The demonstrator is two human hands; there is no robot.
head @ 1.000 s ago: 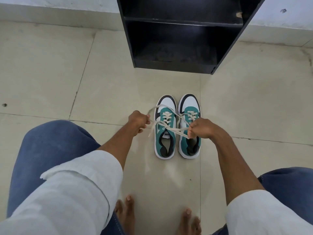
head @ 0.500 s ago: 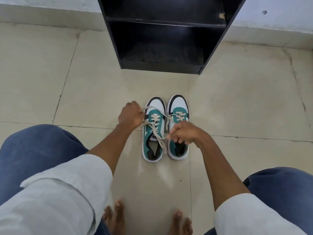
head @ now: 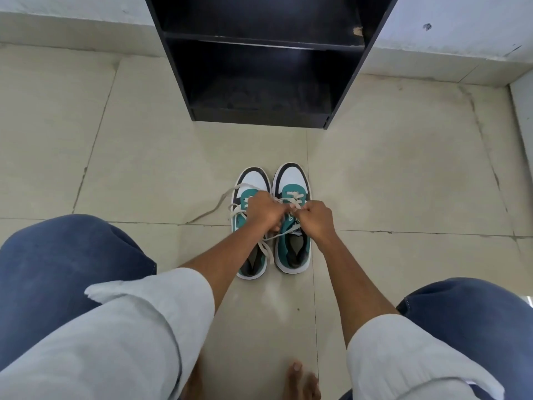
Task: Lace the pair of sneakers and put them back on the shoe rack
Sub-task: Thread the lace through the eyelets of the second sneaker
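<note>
Two teal, white and black sneakers stand side by side on the floor, toes toward the rack: the left sneaker (head: 251, 180) and the right sneaker (head: 292, 180). My left hand (head: 264, 212) lies over the left sneaker's tongue, fingers closed on a cream lace. My right hand (head: 314, 219) is over the right sneaker, pinching lace too. The two hands nearly touch between the shoes. A loose lace end (head: 215, 210) trails over the floor to the left. The black shoe rack (head: 259, 118) stands just beyond the toes, its shelves bare.
My knees in blue jeans (head: 66, 269) and white sleeves frame the bottom of the view, bare toes (head: 300, 379) below. Beige floor tiles (head: 403, 174) lie on both sides of the shoes. A white wall base (head: 450, 33) runs behind the rack.
My hands have come together over the shoes' laces; a second ago they were pulled apart with the lace stretched between them. A lace end now lies slack on the left floor.
</note>
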